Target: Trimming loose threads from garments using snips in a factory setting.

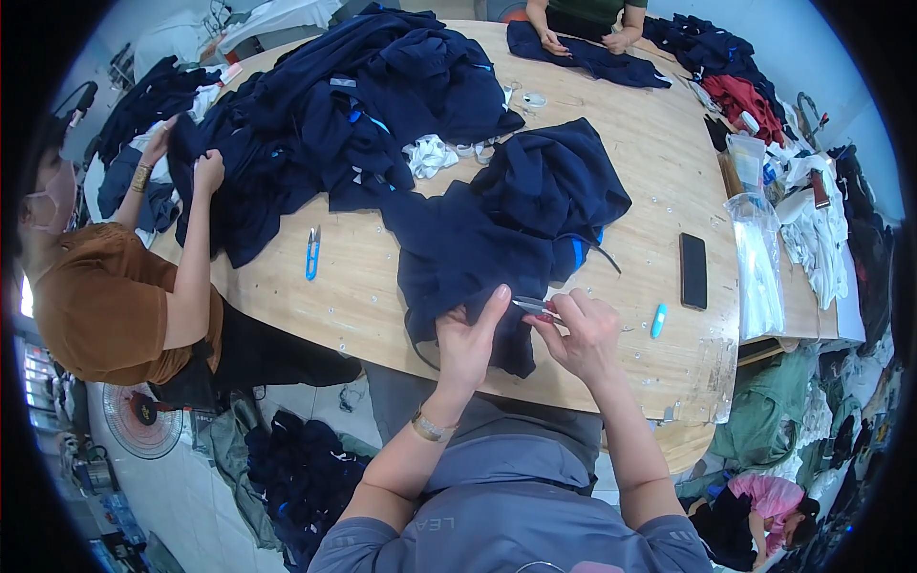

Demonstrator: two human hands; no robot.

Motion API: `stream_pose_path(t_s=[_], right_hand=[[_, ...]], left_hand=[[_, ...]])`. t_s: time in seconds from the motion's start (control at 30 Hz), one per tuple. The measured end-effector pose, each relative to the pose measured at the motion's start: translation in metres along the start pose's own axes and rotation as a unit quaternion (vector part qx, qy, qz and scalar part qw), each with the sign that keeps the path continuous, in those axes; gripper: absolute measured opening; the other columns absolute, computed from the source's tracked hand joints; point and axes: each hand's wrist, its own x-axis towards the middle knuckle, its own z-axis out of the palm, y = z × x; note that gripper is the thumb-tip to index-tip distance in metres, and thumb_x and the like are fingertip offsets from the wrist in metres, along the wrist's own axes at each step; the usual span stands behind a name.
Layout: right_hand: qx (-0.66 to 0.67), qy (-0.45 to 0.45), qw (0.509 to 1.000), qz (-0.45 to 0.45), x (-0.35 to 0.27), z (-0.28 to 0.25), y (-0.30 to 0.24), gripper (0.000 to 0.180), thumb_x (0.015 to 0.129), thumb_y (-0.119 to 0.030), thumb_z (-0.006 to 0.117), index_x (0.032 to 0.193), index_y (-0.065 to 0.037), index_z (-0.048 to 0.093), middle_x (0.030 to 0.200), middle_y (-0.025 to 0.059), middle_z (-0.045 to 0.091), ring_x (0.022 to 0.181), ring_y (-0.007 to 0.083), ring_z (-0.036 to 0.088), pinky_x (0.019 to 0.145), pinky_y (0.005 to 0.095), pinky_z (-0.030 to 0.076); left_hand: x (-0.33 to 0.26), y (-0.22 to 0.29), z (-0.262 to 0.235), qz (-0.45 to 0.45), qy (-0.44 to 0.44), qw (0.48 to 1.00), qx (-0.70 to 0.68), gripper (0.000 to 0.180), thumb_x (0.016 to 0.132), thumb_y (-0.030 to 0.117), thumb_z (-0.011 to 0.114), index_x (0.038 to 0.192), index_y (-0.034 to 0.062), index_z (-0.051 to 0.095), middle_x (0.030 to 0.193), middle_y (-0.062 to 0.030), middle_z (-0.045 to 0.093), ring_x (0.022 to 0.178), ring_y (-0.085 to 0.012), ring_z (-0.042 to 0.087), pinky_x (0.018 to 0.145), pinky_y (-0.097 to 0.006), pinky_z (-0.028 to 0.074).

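Observation:
A navy blue garment (478, 244) lies bunched on the wooden table in front of me, its near edge hanging toward the table's front. My left hand (469, 334) is closed on the cloth near that edge, thumb on top and fingers partly hidden by fabric. In my right hand (585, 332) is a pair of thread snips (536, 307) with a red handle, gripped between thumb and fingers. The blades point left, close to my left thumb and over the garment. A dark cord (606, 256) sticks out on the garment's right side.
Blue-handled snips (312, 256) lie left on the table (669, 181); a black phone (693, 271) and a light blue marker-like stick (658, 321) lie right. Navy garments (382, 86) pile up at the far left. A person in brown (115, 296) handles cloth there; another works across the table.

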Motion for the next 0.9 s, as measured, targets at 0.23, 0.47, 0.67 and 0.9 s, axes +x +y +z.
stream_pose_path(t_s=[0.23,0.47,0.67,0.9], right_hand=[[-0.014,-0.005,1.0,-0.008,-0.004,-0.001,0.004,0.029,0.067,-0.027,0.075,0.065,-0.008,0.053,0.058,0.0029,0.046,0.047,0.0187,0.049,0.044,0.0298,0.035],[-0.009,-0.008,1.0,-0.015,-0.002,-0.001,0.002,0.03,0.066,-0.03,0.075,0.065,-0.008,0.054,0.057,0.0038,0.045,0.046,0.0191,0.048,0.045,0.0302,0.035],[-0.004,-0.025,0.999,-0.029,0.003,-0.003,0.0,0.026,0.068,-0.024,0.074,0.065,-0.007,0.053,0.059,0.0058,0.048,0.047,0.0214,0.048,0.045,0.03,0.036],[0.394,0.083,0.88,0.254,-0.004,0.01,-0.01,0.014,0.082,-0.011,0.064,0.078,-0.001,0.055,0.055,-0.0059,0.038,0.05,0.0011,0.031,0.044,0.0187,0.025]], left_hand=[[0.003,0.0,-0.002,-0.033,0.005,0.999,-0.013,0.027,0.082,0.003,0.062,0.108,0.001,0.053,0.103,-0.0062,0.059,0.091,-0.0109,0.058,0.08,-0.023,0.047],[0.004,0.003,-0.001,-0.068,0.008,0.997,-0.045,0.027,0.083,0.003,0.061,0.108,0.0015,0.053,0.104,-0.0063,0.059,0.091,-0.0118,0.058,0.08,-0.023,0.047],[0.001,0.003,-0.001,-0.051,0.001,0.998,-0.026,0.026,0.083,0.003,0.061,0.107,0.0011,0.053,0.104,-0.0063,0.059,0.091,-0.0112,0.058,0.08,-0.023,0.047],[0.002,0.004,0.003,-0.058,0.016,0.997,-0.056,0.024,0.083,0.003,0.061,0.105,0.0002,0.055,0.101,-0.0056,0.06,0.089,-0.0102,0.058,0.079,-0.022,0.047]])
